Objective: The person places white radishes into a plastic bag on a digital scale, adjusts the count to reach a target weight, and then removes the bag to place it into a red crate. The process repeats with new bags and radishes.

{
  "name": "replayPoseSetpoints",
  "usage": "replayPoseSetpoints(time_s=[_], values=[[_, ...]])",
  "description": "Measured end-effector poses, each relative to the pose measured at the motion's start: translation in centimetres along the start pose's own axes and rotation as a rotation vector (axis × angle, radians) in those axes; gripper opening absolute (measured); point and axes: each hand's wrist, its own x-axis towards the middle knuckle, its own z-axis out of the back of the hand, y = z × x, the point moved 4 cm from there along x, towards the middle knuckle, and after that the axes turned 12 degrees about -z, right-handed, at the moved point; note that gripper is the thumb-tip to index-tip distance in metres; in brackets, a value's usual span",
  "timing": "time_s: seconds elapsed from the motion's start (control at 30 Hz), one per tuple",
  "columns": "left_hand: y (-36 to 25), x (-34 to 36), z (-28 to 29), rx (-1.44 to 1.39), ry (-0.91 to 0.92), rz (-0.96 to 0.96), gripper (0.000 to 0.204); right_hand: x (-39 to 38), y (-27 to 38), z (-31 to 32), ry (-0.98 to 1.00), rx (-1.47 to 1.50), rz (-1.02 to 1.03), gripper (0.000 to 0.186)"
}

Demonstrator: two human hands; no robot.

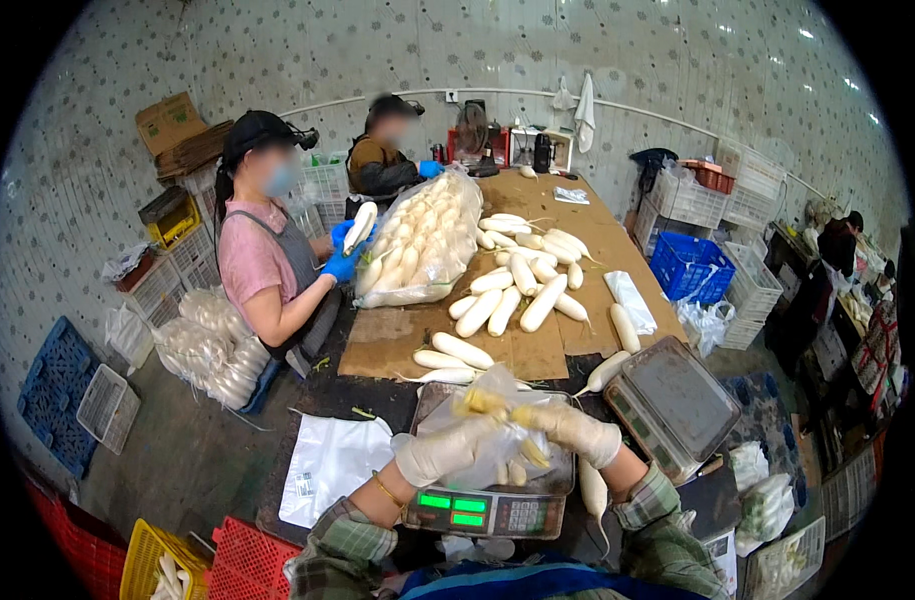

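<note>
In pale gloves, my left hand [445, 447] and my right hand [575, 430] meet over a digital scale [524, 515] with lit green displays. The fingers of both are closed on a clear plastic bag [499, 385], gathered between them. Inside the bag, the pale tips of what look like white radishes [517, 472] rest over the scale's pan. A flat white plastic bag [332, 460] lies left of my left hand. One loose white radish [592, 490] lies below my right wrist, and another [604, 372] points toward a second scale [674, 395] on the right.
Many white radishes [522, 275] are spread on the cardboard-covered table [602, 225]. A big clear bag packed with radishes [427, 235] stands beside a co-worker [272, 225] in blue gloves, who holds one radish. Crates, including a blue crate [692, 266] and a yellow crate [147, 555], surround the table.
</note>
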Motion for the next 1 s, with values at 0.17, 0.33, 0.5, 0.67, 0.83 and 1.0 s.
replayPoseSetpoints(time_s=[0.17, 0.33, 0.5, 0.67, 0.83, 1.0], values=[[-0.2, -0.6, 3.5, 0.412, -0.312, -0.016, 0.049, 0.3, -0.1, -0.2, -0.142, -0.498, 0.207, 0.037], [1.7, -3.6, 10.5, 0.624, -0.784, 0.346, 0.045, 1.7, -4.1, -1.3, -0.078, -1.227, 0.141, 0.018], [3.0, -5.6, 14.0, -0.153, -0.584, -0.159, 0.033, 0.2, -5.7, 1.7, -0.049, -1.248, 0.575, 0.022], [2.1, -4.3, 8.5, 0.935, -0.464, -0.008, 0.027, 1.7, -3.2, 3.6, -0.317, -1.092, 0.361, 0.020], [-0.4, -2.3, 6.7, 0.915, -0.412, 0.193, 0.020, 2.3, -3.3, 2.3, -0.384, -1.263, 0.515, 0.013], [-0.1, -0.9, 8.0, 0.178, -0.650, -0.192, 0.025, 0.3, -4.0, -3.0, -0.499, -1.436, 0.716, 0.015]])
